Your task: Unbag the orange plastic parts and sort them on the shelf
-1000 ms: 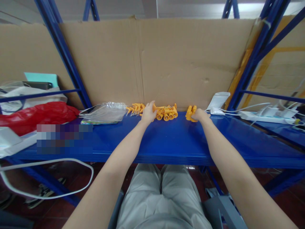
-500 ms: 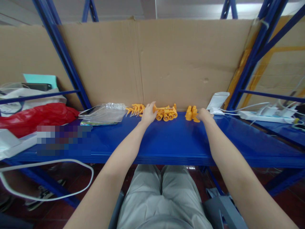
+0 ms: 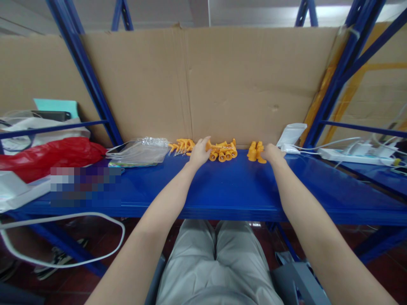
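Note:
Small yellow plastic pieces lie on the blue shelf near the cardboard. My left hand (image 3: 199, 153) is closed on a yellow plastic piece (image 3: 208, 145) that shows at its fingertips. Just right of it is a group of yellow cone-shaped pieces (image 3: 223, 156), their round open ends facing me, with metal in them. To its left lies a pile of yellow pieces with metal chains (image 3: 182, 146). My right hand (image 3: 273, 151) is closed at a tilted yellow piece (image 3: 262, 158), beside upright yellow pieces (image 3: 252, 152); its fingertips are partly hidden.
A blue metal shelf (image 3: 229, 186) has cardboard (image 3: 241, 84) behind it. Clear plastic bags (image 3: 143, 152) and a red bag (image 3: 54, 154) lie left. A white packet (image 3: 292, 134), cables and a power strip (image 3: 356, 156) are right. A white cable loop (image 3: 122, 237) hangs at front left.
Both hands stay almost in place. The yellow piece at my left fingertips has tipped slightly, and the one by my right hand has shifted a little. The view has moved slightly.

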A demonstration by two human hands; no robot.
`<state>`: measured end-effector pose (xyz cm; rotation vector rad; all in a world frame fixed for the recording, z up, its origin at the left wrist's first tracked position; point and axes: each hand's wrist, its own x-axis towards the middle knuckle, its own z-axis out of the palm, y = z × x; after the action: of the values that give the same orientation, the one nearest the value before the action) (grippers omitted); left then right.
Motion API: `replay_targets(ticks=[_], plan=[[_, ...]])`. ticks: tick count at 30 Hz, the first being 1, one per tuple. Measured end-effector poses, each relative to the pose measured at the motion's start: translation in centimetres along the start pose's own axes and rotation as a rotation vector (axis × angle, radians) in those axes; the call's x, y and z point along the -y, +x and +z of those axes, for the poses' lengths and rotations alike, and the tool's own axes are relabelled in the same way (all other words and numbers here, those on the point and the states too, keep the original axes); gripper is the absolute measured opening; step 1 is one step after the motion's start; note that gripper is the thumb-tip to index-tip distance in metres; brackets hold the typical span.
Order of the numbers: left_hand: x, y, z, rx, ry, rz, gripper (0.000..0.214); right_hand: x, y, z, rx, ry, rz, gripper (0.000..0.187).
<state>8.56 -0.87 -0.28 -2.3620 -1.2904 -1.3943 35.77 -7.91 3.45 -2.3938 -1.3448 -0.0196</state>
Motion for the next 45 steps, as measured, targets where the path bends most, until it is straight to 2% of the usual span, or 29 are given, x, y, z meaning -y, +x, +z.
replay_targets(ticks=[3, 6, 8, 10, 14, 19, 23, 26, 30, 32, 35, 38, 45], plan=[[-0.3, -0.1, -0.1, 0.069, -0.006, 0.036, 0.056, 0.5, -0.1, 0.1, -0.094, 0.045, -0.104, 0.039], [-0.8, -0.2, -0.2, 0.114, -0.014, 0.095, 0.057, 1.6, -0.1, 0.6, -0.109, 0.227, -0.375, 0.029], [-1.1, -0.2, -0.2, 0.133, -0.018, 0.113, 0.058, 2.6, -0.3, 1.3, -0.032, 0.393, -0.556, 0.025], [-1.5, -0.2, -0.2, 0.144, -0.015, 0.12, 0.058, 3.5, -0.7, 2.0, 0.09, 0.541, -0.668, 0.031], [-2.1, -0.3, -0.4, 0.16, 0.006, 0.135, 0.057, 4.6, -1.8, 3.1, 0.293, 0.745, -0.773, 0.037], [-2.3, -0.3, -0.6, 0.161, 0.008, 0.144, 0.055, 4.8, -2.6, 3.5, 0.495, 0.898, -0.723, 0.036], [-2.2, -0.2, -0.4, 0.146, 0.007, 0.166, 0.046, 4.9, -3.2, 3.4, 0.68, 0.973, -0.69, 0.029], [-2.4, -0.1, -0.3, 0.108, 0.009, 0.174, 0.035, 5.2, -3.6, 3.3, 0.741, 1.037, -0.64, 0.022], [-3.0, -0.1, -0.5, -0.028, -0.029, 0.224, 0.025, 5.4, -3.6, 3.2, 0.698, 1.176, -0.537, 0.014], [-3.5, -0.1, -0.6, -0.03, -0.052, 0.273, 0.018, 5.5, -3.5, 3.2, 0.639, 1.23, -0.474, 0.014], [-4.4, -0.3, -0.5, 0.104, -0.068, 0.301, 0.018, 5.6, -3.3, 3.2, 0.568, 1.29, -0.41, 0.016], [-5.3, -0.8, -0.3, 0.245, -0.068, 0.29, 0.021, 5.6, -3.2, 3.1, 0.559, 1.333, -0.39, 0.02], [-6.0, -1.2, 0.1, 0.308, -0.102, 0.237, 0.02, 5.8, -3.7, 2.8, 0.553, 1.366, -0.336, 0.022]])
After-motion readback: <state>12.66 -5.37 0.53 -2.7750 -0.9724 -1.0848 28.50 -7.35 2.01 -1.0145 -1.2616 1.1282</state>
